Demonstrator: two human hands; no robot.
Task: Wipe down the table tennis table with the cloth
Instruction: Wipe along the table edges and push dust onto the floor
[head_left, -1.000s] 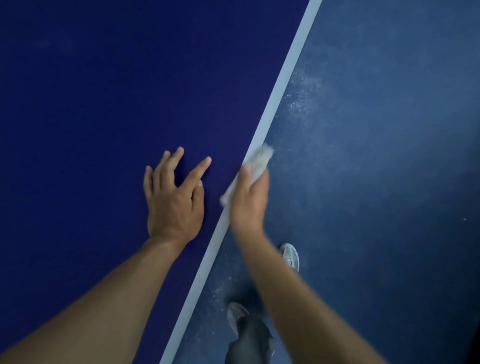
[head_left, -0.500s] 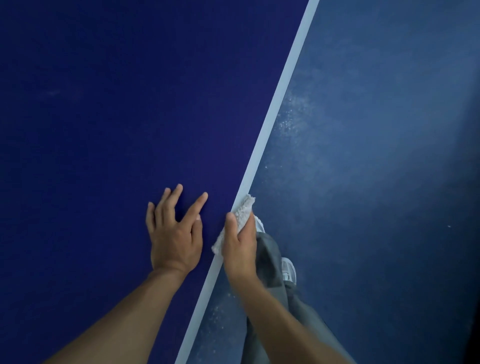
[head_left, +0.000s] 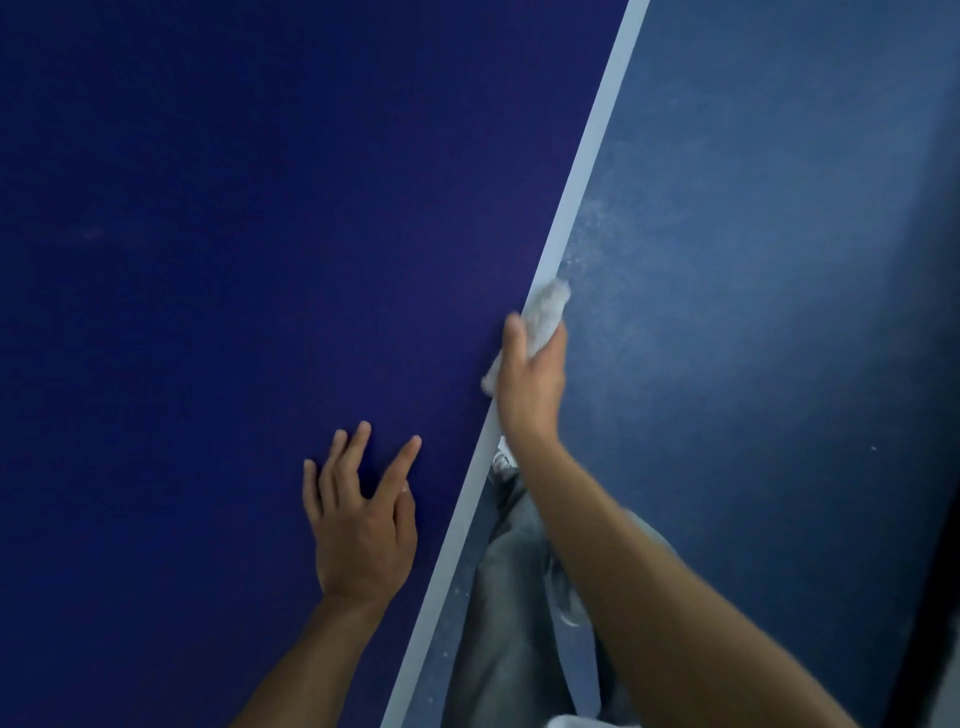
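The dark blue table tennis table (head_left: 234, 312) fills the left of the head view, its white edge line (head_left: 587, 171) running diagonally from top right to bottom centre. My right hand (head_left: 530, 379) grips a pale grey cloth (head_left: 548, 306) and holds it against that edge line, thumb on the table side and fingers over the side. My left hand (head_left: 363, 525) rests flat on the table top near the edge, fingers spread, holding nothing.
Right of the table edge lies a blue floor (head_left: 753, 260) speckled with pale dust near the edge. My grey trouser leg (head_left: 514, 597) and a white shoe (head_left: 501, 460) show below the right forearm, close to the table.
My right hand has slid the cloth forward along the white edge line, away from me. My left hand has stayed flat on the table near the edge.
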